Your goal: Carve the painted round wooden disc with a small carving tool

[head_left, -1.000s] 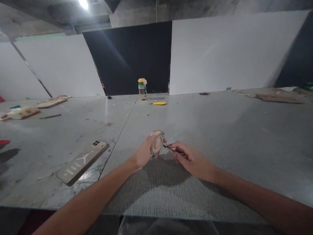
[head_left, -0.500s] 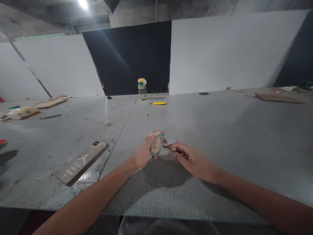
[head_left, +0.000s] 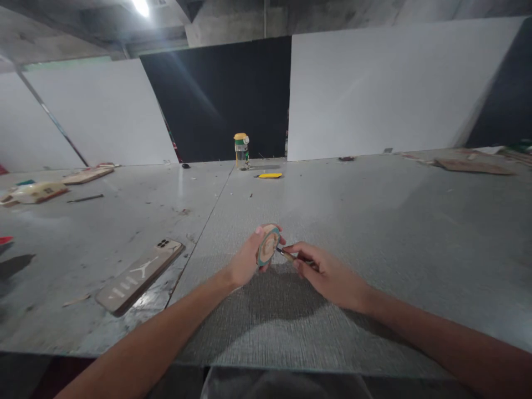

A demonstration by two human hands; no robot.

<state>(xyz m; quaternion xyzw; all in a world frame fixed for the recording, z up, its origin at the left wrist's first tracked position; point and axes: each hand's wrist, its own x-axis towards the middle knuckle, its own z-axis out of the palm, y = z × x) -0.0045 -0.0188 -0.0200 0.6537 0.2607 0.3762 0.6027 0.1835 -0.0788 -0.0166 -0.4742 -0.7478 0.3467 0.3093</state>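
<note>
Far out at the left edge of the grey desk [head_left: 374, 221] lies a pale packet [head_left: 35, 191], with a flat wooden board [head_left: 87, 175] behind it and a thin dark stick [head_left: 85, 198] just to its right. Nearer the person, a phone [head_left: 139, 275] rests face down at an angle, its tan case showing a white jumping figure and the camera cluster at the far end.

Next comes the left hand [head_left: 245, 260], just right of the seam that runs down the desk. It is closed around a disc [head_left: 268, 244], fingers curled behind it and over its top. The disc stands on edge above the desk, its tan face with a teal rim turned toward the other hand. Well behind it, at the back of the desk, a small bottle [head_left: 241, 151] with a yellow cap and green band stands upright. A yellow knife [head_left: 269, 175] lies flat just to the bottle's right.

Beside the disc, the right hand [head_left: 328, 274] is nearly closed, thumb and fingers pinched on a thin tool [head_left: 291, 256]. The tool's tip meets the lower right of the disc's face; what kind of tool it is I cannot tell. Both hands cast one dark shadow on the desk beneath them.

At the far right, flat brown cardboard pieces [head_left: 474, 166] lie near the back edge.
</note>
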